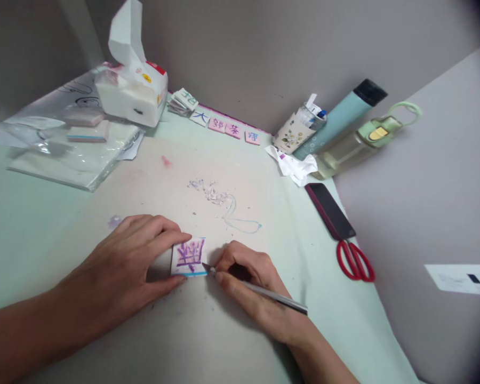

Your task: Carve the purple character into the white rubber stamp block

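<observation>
A small white carving block (190,256) with a purple character and a blue edge lies flat on a grey-beige board (152,176). My left hand (132,261) pins it between thumb and forefinger, at its lower and upper edges. In my right hand (256,282) is a craft knife (278,300), held like a pen. Its blade tip meets the right side of the block, beside the purple strokes. Pale shavings (214,193) and a curled blue strip (244,229) lie on the board beyond my hands.
At the back left are a tissue pack (134,93), a plastic bag (64,154) and spare blocks (88,132). Small lettered tiles (217,125) line the back. To the right stand a pen cup (294,133) and bottles (344,149), with a phone (331,212) and red scissors (354,261) nearer.
</observation>
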The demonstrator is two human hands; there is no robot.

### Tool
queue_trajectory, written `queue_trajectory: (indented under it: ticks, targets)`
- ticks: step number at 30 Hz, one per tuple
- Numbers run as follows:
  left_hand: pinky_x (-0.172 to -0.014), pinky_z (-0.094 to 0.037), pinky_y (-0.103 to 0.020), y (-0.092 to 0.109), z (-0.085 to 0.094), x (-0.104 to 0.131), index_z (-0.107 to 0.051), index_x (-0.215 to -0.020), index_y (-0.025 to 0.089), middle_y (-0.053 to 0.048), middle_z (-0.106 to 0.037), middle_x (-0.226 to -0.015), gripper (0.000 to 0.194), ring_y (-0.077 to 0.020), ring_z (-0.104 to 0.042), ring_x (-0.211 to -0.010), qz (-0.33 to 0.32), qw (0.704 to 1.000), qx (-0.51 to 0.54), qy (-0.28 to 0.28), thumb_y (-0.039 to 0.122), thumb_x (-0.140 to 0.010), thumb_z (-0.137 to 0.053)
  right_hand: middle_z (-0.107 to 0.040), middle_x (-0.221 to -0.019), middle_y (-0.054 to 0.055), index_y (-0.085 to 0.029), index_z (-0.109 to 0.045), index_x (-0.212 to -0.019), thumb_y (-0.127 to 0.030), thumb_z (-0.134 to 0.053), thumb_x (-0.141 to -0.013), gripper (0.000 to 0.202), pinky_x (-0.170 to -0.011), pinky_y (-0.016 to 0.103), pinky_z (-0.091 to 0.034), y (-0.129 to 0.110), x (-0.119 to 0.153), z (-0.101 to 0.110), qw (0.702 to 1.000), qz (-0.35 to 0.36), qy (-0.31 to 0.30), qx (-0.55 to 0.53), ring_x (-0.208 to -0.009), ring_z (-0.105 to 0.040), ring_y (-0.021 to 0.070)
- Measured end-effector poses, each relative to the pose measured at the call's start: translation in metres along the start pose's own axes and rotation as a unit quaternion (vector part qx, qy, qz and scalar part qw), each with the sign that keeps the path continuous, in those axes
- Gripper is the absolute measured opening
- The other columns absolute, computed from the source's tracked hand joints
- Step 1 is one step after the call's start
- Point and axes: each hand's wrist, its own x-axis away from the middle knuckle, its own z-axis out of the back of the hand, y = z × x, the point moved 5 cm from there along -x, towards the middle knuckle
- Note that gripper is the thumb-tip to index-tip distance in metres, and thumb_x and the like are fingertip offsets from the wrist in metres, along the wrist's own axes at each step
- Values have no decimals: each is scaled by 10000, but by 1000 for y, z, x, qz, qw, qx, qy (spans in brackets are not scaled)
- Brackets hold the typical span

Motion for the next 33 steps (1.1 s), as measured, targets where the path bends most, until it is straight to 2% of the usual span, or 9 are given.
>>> queue_trajectory:
  ticks: [4, 10, 15, 19, 22, 27, 31, 33]
  targets:
    - [-919, -432, -387, 1, 0, -2, -666, -1249, 327, 13, -709, -1153, 382, -281, -654, -1062, 4, 1000, 6, 2, 399, -885, -755, -591, -811, -16, -215, -577, -807, -164, -602, -915, 122, -665, 278, -369, 0, 2, -3, 999, -9, 20, -31, -735, -493, 139]
    - [-932, -466, -359, -1, 0, -2, -645, -1258, 357, 31, -705, -1166, 408, -268, -666, -1088, 15, 999, 32, 9, 396, -872, -770, -636, -759, -11, -211, -646, -803, -263, -701, -921, 140, -631, 268, -370, 12, 7, -5, 984, -90, 73, -133, -708, -508, 144]
    - [-934, -529, -264, -5, 0, 2, -539, -1350, 386, 39, -660, -1296, 494, -214, -698, -1134, 45, 995, 82, -19, 406, -902, -745, -746, -779, 3, -207, -707, -815, -315, -821, -898, 177, -672, 256, -416, 19, 4, -4, 951, -63, 94, -288, -706, -584, 136]
    - [-942, -546, -270, -4, 4, 3, -576, -1289, 372, 38, -686, -1258, 440, -233, -691, -1123, 106, 986, 128, 21, 404, -875, -721, -773, -784, 6, -201, -702, -821, -298, -869, -868, 199, -673, 234, -439, 17, 2, -7, 920, -51, 88, -378, -682, -613, 118]
    - [-929, -559, -278, -3, 6, 3, -582, -1263, 360, 25, -695, -1230, 424, -237, -684, -1111, 115, 982, 143, 33, 391, -862, -714, -773, -800, 13, -192, -699, -811, -284, -891, -842, 215, -660, 222, -438, 14, 1, -10, 903, -60, 91, -415, -683, -611, 111]
    - [-914, -605, -271, -11, 4, 2, -570, -1277, 377, 29, -711, -1209, 480, -231, -713, -1092, 105, 982, 158, -17, 345, -838, -760, -759, -810, 14, -190, -704, -826, -279, -901, -828, 216, -644, 209, -431, 13, 0, -14, 880, -70, 90, -461, -667, -602, 102]
    - [-987, -624, -312, -22, -3, 5, -605, -1268, 376, 11, -704, -1299, 481, -269, -710, -1189, 178, 951, 247, -53, 409, -816, -768, -753, -818, 14, -196, -694, -835, -287, -894, -844, 220, -648, 212, -430, 13, 0, -16, 881, -53, 85, -463, -671, -594, 103]
    - [-1014, -620, -324, -24, -7, 5, -613, -1265, 370, -1, -696, -1331, 495, -287, -695, -1241, 208, 930, 293, -74, 439, -802, -774, -749, -825, 12, -204, -685, -840, -304, -884, -858, 224, -660, 224, -438, 13, 1, -15, 892, -36, 85, -443, -679, -595, 109]
